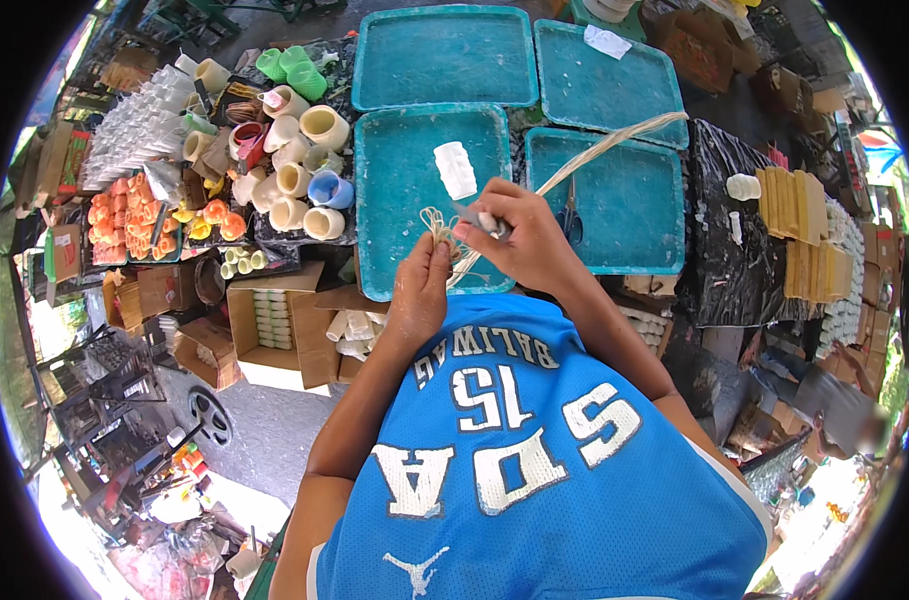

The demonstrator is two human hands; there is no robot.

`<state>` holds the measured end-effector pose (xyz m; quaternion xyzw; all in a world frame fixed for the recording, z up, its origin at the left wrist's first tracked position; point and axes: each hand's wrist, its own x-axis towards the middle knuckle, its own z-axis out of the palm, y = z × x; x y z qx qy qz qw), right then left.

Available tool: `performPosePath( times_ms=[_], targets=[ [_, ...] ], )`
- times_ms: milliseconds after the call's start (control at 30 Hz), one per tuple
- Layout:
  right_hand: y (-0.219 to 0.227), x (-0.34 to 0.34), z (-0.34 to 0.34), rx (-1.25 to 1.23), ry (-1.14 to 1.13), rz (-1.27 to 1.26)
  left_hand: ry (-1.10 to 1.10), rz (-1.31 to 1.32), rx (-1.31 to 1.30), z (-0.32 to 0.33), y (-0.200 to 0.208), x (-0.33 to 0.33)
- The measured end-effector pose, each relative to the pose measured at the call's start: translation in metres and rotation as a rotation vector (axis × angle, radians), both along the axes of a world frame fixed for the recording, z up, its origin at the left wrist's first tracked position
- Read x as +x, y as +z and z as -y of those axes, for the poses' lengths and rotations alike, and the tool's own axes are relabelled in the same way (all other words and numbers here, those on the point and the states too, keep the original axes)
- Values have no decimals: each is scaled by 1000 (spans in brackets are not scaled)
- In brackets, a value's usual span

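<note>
My left hand [422,285] is closed, pinching a bundle of looped cream strings [433,219] between thumb and fingers. Just right of it, my right hand [520,235] is wrapped round a small grey tool [465,212] whose flat tip points at the loops. The tool's exact kind is hard to make out. A long hank of pale strings [615,143] stretches from behind my right hand to the far right. Beyond my hands, a white ridged cylinder like a candle [455,170] lies on a teal tray [383,200]. Dark-handled scissors [572,222] lie on the right-hand tray [645,215].
Two more teal trays [445,55] lie at the back, one bearing a crumpled white paper [607,42]. Cream cylindrical moulds [325,127] and orange pieces [125,215] crowd the left table. Yellow slabs [793,205] are stacked at right. An open cardboard box [320,345] stands below left.
</note>
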<state>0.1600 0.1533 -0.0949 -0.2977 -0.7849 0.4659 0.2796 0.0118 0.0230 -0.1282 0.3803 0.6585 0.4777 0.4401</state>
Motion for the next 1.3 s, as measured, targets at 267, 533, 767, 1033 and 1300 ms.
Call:
performPosePath(
  times_ms=[267,533,767,1033,1300],
  targets=[
    [5,-3,-3,6,89,146,-50,-38,48,-3,8,1],
    [-6,-24,-25,-274,47,76,-119,-49,-15,3,-12,-2],
    [18,-5,-31,-114,117,91,-8,238,-20,5,-10,-6],
    [-4,-18,-20,-214,125,117,-118,307,54,-1,8,0],
    [-23,-14,-24,-454,-136,-113,182,626,5,4,-10,-12]
  ],
)
